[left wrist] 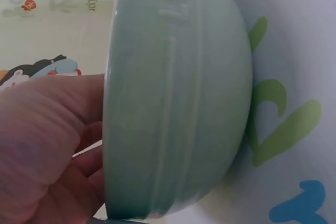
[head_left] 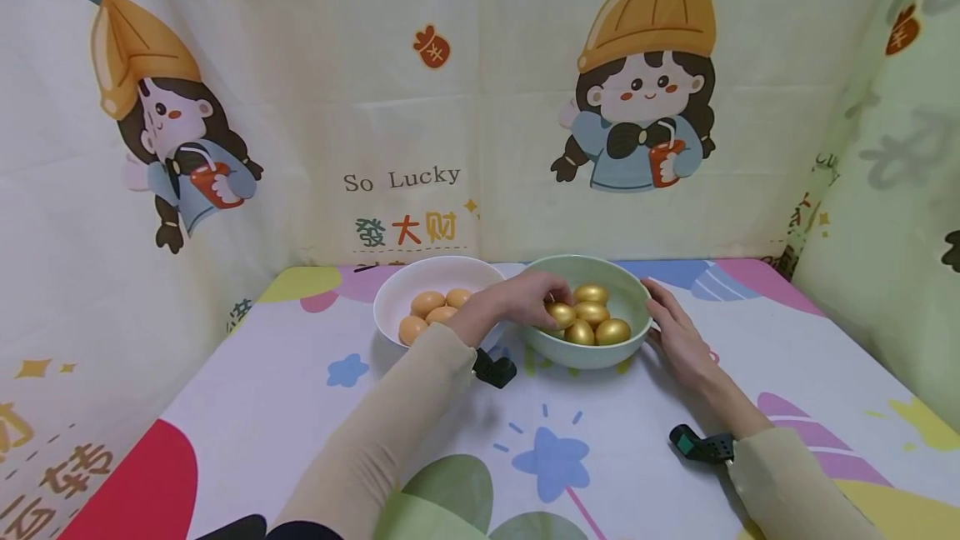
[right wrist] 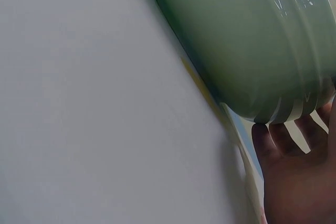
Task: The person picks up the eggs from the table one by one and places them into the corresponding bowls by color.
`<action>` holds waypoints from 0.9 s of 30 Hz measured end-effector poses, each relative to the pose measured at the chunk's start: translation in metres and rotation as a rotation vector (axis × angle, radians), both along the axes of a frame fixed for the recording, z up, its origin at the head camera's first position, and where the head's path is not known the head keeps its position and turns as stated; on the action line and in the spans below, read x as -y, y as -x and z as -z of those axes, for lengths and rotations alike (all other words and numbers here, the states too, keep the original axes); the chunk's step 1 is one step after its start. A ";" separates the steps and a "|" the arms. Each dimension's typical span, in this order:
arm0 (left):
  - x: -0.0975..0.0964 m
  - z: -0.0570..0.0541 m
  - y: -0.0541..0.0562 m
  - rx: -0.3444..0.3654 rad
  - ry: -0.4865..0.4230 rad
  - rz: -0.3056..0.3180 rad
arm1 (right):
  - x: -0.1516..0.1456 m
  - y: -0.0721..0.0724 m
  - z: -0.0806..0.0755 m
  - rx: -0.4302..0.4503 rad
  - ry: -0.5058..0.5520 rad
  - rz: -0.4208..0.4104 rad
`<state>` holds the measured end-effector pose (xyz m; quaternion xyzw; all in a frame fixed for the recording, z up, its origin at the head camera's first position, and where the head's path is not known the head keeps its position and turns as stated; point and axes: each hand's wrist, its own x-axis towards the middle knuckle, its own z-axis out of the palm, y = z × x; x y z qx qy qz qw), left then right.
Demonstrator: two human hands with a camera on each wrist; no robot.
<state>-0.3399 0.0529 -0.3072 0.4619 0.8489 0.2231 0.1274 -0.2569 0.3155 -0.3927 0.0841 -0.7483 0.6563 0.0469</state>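
A light green bowl (head_left: 581, 357) stands on the table with several golden eggs (head_left: 592, 312) in it. My left hand (head_left: 528, 298) reaches over its left rim and pinches a golden egg (head_left: 561, 317) between thumb and fingers. In the left wrist view, the wall of the green bowl (left wrist: 173, 103) hides the fingertips of that hand (left wrist: 47, 145). On the bowl's right side my right hand (head_left: 678, 336) rests its fingers against the outer wall. The right wrist view shows those fingertips (right wrist: 283, 140) nearly straight, touching the bowl near its rim.
A white bowl (head_left: 387, 307) with several brown eggs (head_left: 428, 303) stands left of the green one, under my left forearm. A colourful patterned cloth (head_left: 300, 407) covers the table. Printed curtains (head_left: 517, 107) hang behind and along both sides.
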 end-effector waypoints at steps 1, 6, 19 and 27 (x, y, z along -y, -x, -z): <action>0.000 0.000 0.001 -0.002 0.008 -0.011 | 0.000 0.000 0.000 -0.001 0.001 0.000; -0.003 -0.001 0.003 -0.002 0.051 -0.035 | 0.000 -0.001 0.000 -0.009 -0.011 0.004; -0.012 0.001 0.010 0.007 0.143 0.029 | 0.002 0.000 0.000 -0.009 0.004 0.014; -0.016 0.006 0.014 -0.010 0.170 0.065 | 0.002 0.000 0.000 0.000 0.005 0.020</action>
